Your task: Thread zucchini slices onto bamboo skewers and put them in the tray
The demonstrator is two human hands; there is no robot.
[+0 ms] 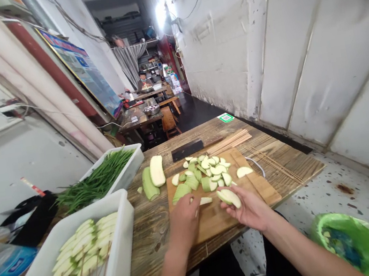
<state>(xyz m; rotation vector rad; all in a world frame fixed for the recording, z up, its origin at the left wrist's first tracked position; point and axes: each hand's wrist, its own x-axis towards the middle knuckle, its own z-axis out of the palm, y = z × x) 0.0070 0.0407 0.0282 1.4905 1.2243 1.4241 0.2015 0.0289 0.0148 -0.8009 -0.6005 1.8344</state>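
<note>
1. Holding a pale green slice stack (229, 196), right hand (250, 209) fingers pinching it over the cutting board (219, 215).
2. Left hand (184, 221) fingers curled on board, touching one slice (205, 200).
3. Cut slice pile (205, 172) mid-board.
4. Cleaver (188, 149) beyond, on worktop (150, 229).

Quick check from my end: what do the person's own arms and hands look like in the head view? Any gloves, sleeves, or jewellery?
Both arms are bare from the bottom edge of the picture up to the wrists, with no sleeves in view. The left hand and the right hand are ungloved. No rings, watch or wristbands show on either one. Fingernails look short and unpainted, though the picture is too small for finer detail.
</note>
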